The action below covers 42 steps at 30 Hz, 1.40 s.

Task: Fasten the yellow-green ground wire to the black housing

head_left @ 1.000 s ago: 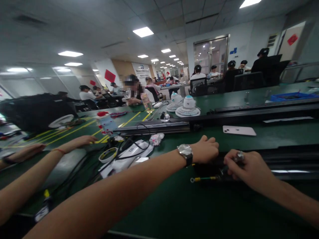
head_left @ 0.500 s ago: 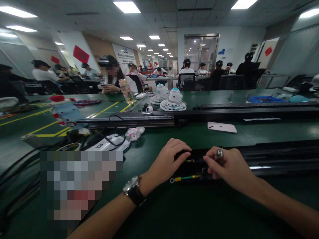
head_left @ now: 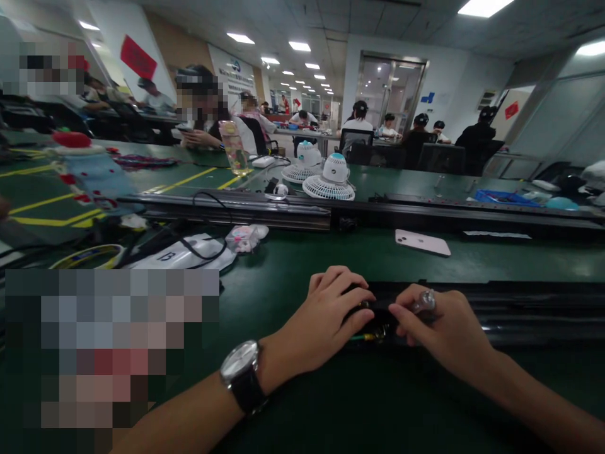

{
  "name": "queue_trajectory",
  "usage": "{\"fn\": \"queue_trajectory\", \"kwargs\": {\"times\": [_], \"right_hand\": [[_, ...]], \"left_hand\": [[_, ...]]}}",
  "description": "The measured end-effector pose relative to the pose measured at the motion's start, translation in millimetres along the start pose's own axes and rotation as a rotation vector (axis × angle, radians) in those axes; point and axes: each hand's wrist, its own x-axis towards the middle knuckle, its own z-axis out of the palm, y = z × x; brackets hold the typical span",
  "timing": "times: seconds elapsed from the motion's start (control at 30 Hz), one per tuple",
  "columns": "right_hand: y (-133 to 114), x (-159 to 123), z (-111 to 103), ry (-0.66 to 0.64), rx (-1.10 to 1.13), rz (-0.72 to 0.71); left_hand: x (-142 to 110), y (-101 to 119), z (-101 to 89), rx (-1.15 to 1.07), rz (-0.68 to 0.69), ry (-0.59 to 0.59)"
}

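My left hand (head_left: 326,312), with a watch (head_left: 241,366) on its wrist, is curled at the left end of a long black rail (head_left: 520,309). Its thumb and forefinger close around something dark that I cannot make out. A small brass-coloured piece shows between them. Just below the thumb, a green wire (head_left: 362,337) with a yellow sleeve comes out by the rail's end; its left part is behind my hand. My right hand (head_left: 439,318), wearing a ring, is pinched close by over the rail. What its fingertips hold is too dark to name.
A pink phone (head_left: 423,242) lies beyond the rail. Farther back run a silver bar (head_left: 283,214) and another black rail (head_left: 449,217), with two white fans (head_left: 328,180) behind. Cables, a white bag (head_left: 174,252) and a bottle (head_left: 234,148) are at left. Several people sit beyond.
The view has shifted and tilted slightly. My left hand has moved right and down over the wire, covering its ring terminal. The right hand stays pinched at the rail.
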Motion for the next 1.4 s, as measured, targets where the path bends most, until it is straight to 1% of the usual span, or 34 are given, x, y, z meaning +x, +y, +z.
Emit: {"fn": "queue_trajectory", "kwargs": {"times": [0.23,0.5,0.77,0.93,1.07,1.23,1.4], "right_hand": [[0,1,-2,0.005,-0.026,-0.018],[0,2,-6,-0.045,-0.047,-0.034],[3,2,-8,-0.071,-0.066,-0.094],[6,2,-9,-0.094,-0.087,-0.09],[6,2,-10,-0.102,-0.108,-0.097],[5,4,-14,-0.06,-0.178,-0.159],[5,4,-17,-0.018,-0.174,-0.183]], "left_hand": [[-4,4,-2.8,-0.021,0.052,0.003],[-3,11,-4.9,-0.026,0.099,-0.071],[2,11,-7.9,-0.099,0.064,-0.106],[5,12,-9.8,-0.14,0.031,-0.135],[7,11,-9.6,-0.165,0.033,-0.143],[12,11,-11.9,-0.168,0.047,-0.153],[18,10,-16.6,-0.157,0.07,-0.093]]}}
